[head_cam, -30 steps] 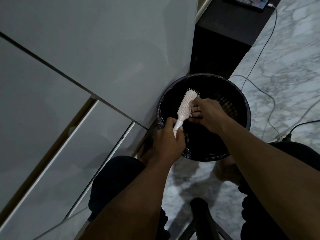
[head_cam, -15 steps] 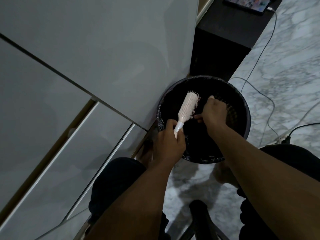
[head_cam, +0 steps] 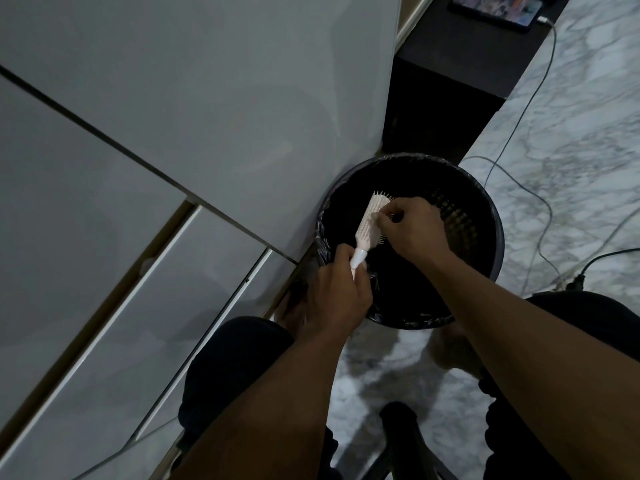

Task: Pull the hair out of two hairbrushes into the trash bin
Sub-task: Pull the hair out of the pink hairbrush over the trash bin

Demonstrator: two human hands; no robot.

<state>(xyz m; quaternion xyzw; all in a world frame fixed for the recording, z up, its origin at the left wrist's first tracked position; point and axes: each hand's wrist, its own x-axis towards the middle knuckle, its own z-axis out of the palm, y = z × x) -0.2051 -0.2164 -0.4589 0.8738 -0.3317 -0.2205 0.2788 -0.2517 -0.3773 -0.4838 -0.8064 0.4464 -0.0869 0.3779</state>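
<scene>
The left hand [head_cam: 337, 299] was closed tight around the handle of a white brush [head_cam: 369, 227], near the left side of the bin [head_cam: 493, 237]. The brush was held up over the open bin, with its head pointing to the far side and its handle pointing back at the person. The right hand [head_cam: 414, 226] was on the right side of the brush head. Its fingers [head_cam: 384, 216] were curled in and pinched together at the bristles. It was too dark and too small to tell if there was any hair between them. The bin was round and black, with a dark bag [head_cam: 323, 244] folded over its rim. It stood on the floor [head_cam: 571, 143], which was light with grey marks like marble. The bin's left side was just beside a big white cupboard [head_cam: 173, 133]. On the far side of the bin was a low black table [head_cam: 450, 81]. A phone [head_cam: 497, 6] lay on the far end of that table with its screen lit up. A thin cable [head_cam: 512, 123] ran from the phone down across the floor on the right. Another, thicker black cable [head_cam: 602, 256] lay on the floor further right. Both arms reached out from the near side. The person's knees, in dark clothes, were on each side near the bin. Only one brush could be seen.
</scene>
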